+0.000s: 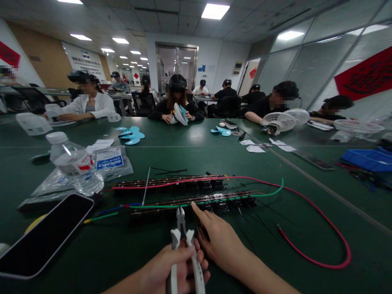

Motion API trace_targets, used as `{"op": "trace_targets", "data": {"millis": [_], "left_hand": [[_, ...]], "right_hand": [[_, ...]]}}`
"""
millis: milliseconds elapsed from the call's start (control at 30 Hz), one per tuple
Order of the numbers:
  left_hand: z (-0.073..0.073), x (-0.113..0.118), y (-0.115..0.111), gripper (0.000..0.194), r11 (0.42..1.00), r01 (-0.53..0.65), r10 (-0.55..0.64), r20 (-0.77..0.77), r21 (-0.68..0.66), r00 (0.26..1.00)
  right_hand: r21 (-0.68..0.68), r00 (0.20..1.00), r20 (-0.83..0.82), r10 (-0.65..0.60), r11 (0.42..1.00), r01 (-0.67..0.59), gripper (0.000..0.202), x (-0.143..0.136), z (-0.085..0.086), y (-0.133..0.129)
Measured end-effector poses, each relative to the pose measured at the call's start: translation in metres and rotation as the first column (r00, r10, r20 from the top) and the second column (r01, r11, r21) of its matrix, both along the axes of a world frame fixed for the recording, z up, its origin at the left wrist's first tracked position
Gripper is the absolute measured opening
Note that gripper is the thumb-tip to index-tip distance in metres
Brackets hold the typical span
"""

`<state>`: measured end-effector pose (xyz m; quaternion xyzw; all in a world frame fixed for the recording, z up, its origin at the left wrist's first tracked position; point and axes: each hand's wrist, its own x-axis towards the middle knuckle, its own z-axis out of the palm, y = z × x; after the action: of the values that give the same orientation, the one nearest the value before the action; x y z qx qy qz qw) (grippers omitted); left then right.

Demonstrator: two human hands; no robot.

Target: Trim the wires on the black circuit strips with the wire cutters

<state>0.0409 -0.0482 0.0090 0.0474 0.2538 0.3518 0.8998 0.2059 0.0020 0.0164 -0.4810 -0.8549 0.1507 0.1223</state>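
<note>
My left hand (183, 261) is wrapped round diagonal cutters (181, 220) with white and grey handles. Their jaws point away from me and reach the near edge of the front black terminal strip (239, 201). A green wire (159, 207) runs along that strip, its far end curving up at the right. With the index finger stretched out, my right hand (219, 234) touches the strip by the wire; its other fingers are partly bent and hold nothing visible. Behind lies a second strip (196, 182) with a thick red wire (245, 177) along it, looping round to the right.
At left are a smartphone (45, 234), a water bottle (75, 165) and a plastic bag (119, 163). A white cable tie (146, 185) stands up from the front strip. Blue fan blades (132, 135) and a blue tray (367, 158) lie farther off. Several people sit across the table.
</note>
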Motion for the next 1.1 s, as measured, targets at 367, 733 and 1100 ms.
{"op": "trace_targets", "data": {"millis": [367, 733, 1100], "left_hand": [[0.0038, 0.0033, 0.001, 0.007, 1.0, -0.009, 0.007, -0.07, -0.024, 0.997], [0.0046, 0.0056, 0.0024, 0.008, 1.0, -0.004, 0.003, -0.098, -0.012, 0.995], [0.005, 0.0049, 0.003, 0.009, 1.0, -0.015, 0.014, -0.099, -0.008, 0.995]], "right_hand": [[0.01, 1.0, -0.011, -0.007, 1.0, 0.007, 0.064, -0.0009, 0.0016, -0.0017], [0.028, 1.0, -0.006, 0.002, 1.0, -0.002, 0.064, -0.0005, 0.0007, -0.0019], [0.0, 1.0, -0.007, -0.001, 1.0, 0.001, 0.066, -0.0007, 0.0009, -0.0018]]}}
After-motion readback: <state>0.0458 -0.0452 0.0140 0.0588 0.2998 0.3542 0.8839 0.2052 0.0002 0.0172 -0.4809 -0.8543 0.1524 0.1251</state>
